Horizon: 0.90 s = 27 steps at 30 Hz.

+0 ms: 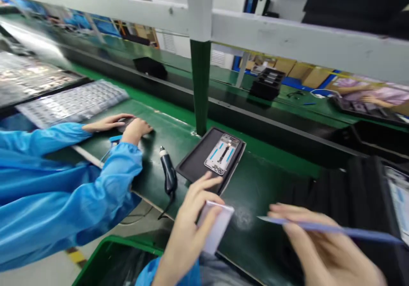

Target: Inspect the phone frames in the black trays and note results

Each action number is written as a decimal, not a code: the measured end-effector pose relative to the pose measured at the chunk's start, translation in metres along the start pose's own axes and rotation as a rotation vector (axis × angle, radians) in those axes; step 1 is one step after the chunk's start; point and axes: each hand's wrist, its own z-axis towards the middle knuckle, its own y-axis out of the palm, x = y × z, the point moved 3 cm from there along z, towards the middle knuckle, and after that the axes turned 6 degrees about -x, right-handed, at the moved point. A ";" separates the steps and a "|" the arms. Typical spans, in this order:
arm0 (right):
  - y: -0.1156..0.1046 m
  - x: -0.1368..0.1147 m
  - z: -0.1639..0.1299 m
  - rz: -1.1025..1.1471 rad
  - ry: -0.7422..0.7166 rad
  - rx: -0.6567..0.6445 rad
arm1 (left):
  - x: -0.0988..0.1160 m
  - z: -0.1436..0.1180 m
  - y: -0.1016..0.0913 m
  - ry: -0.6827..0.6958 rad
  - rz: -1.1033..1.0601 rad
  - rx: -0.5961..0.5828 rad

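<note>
One green bench (262, 183) spans the view, with a co-worker's blue sleeve (64, 192) at left and a dark tray (194, 162) bearing an opened phone (222, 154) near centre. Left hand (188, 230), just in front of the tray, grips a pale flat slab (217, 226). Right hand (319, 247) pinches blue tweezers (319, 227), tips over bare bench; a black driver (168, 173) lies left of the tray.

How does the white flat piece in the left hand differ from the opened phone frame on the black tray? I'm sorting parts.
The white flat piece is plain-faced and held tilted in the left hand; the opened phone frame shows blue strips and inner parts and lies flat on the black tray, untouched. Both are flat rectangles.
</note>
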 end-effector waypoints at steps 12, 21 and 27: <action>0.126 0.082 0.108 0.022 0.058 -0.311 | -0.058 0.032 -0.005 -0.053 0.200 -0.120; 0.124 0.083 0.112 -0.010 0.068 -0.372 | -0.063 0.031 -0.007 -0.071 0.167 -0.123; 0.123 0.083 0.112 -0.031 0.069 -0.378 | -0.064 0.031 -0.007 -0.072 0.165 -0.115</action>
